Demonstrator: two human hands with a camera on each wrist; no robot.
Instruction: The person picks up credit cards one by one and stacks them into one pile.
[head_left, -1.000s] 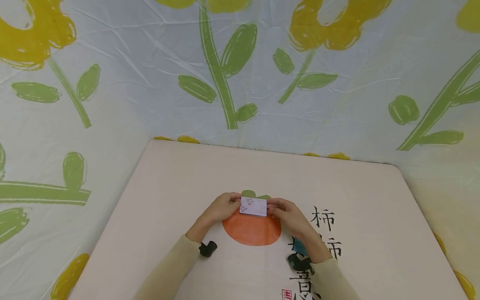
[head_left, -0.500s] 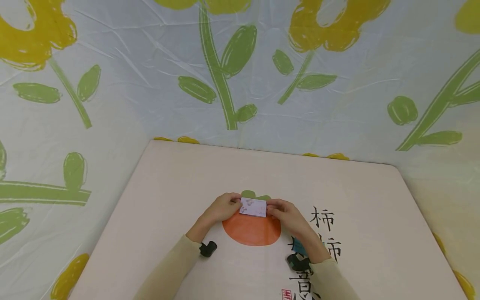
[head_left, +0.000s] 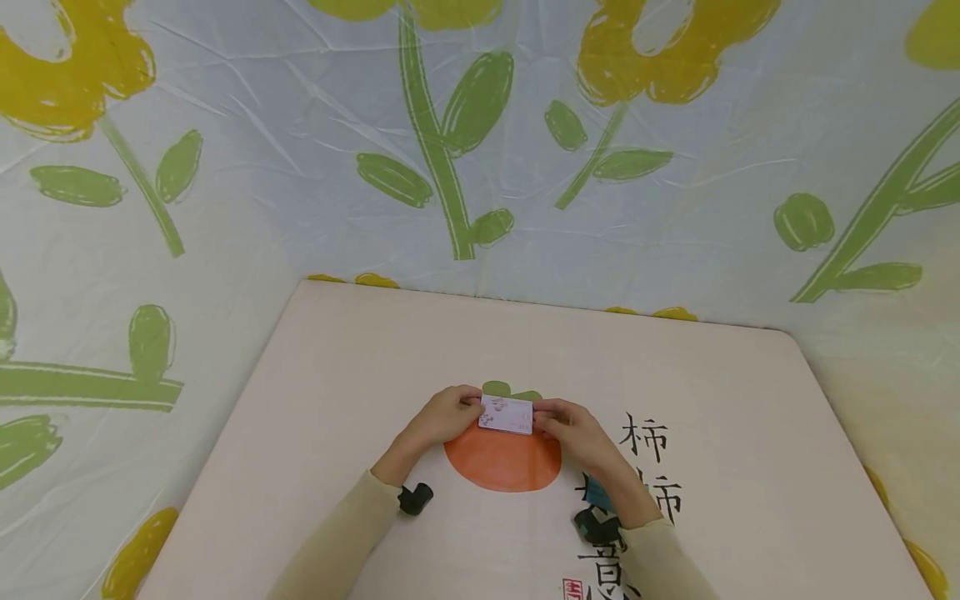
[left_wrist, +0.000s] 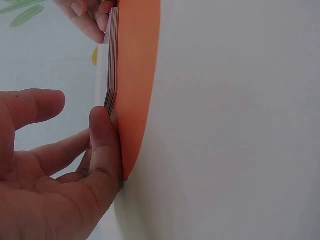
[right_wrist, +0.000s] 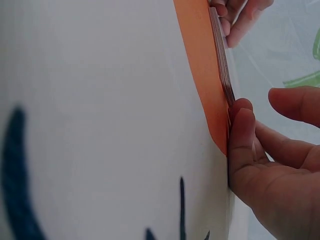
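Note:
A stack of cards with a pale, flower-printed top card lies flat over the orange persimmon print on the mat. Its layered edge shows in the left wrist view as a pile of several thin cards. At the left end, my left hand grips it between thumb and fingers. My right hand grips the opposite end the same way. The right wrist view shows the right hand close up, with one digit raised off the stack. The fingers beneath or behind the cards are partly hidden.
The pale mat covers the table and bears black brush characters at the right. A flower-printed cloth hangs behind it and at the sides. A black wrist-worn piece sits by the left forearm, another by the right.

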